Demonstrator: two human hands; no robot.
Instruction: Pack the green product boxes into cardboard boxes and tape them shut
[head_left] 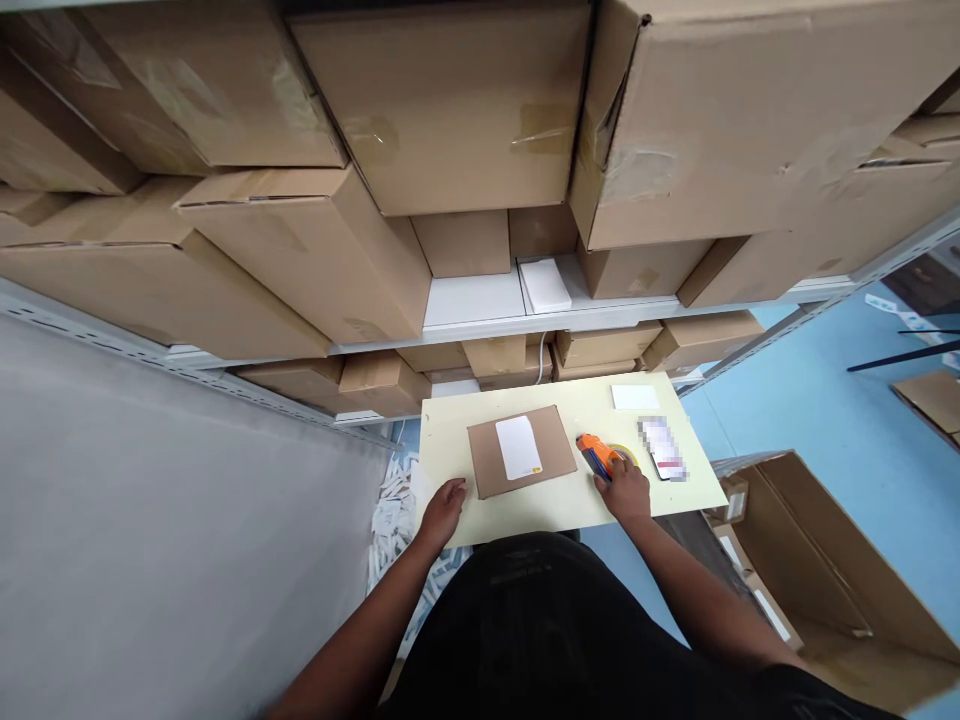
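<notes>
A flat brown cardboard box (555, 440) with a white label (518, 447) on top lies slightly turned on a pale yellow table (540, 512). Just off its left edge is my left hand (444, 508), fingers loosely bent and apparently holding nothing. To the right of the box, my right hand (627, 490) grips an orange and blue tape dispenser (592, 447) that rests on the table. Its yellowish tape roll (624, 452) partly shows beyond my fingers, which hide the rest.
A phone (663, 448) and a white pad (634, 397) lie at the table's right. Shelves (480, 310) packed with cardboard boxes stand ahead. A large open carton (817, 560) is on the right, a grey wall (187, 520) on the left. White scraps (390, 515) litter the floor.
</notes>
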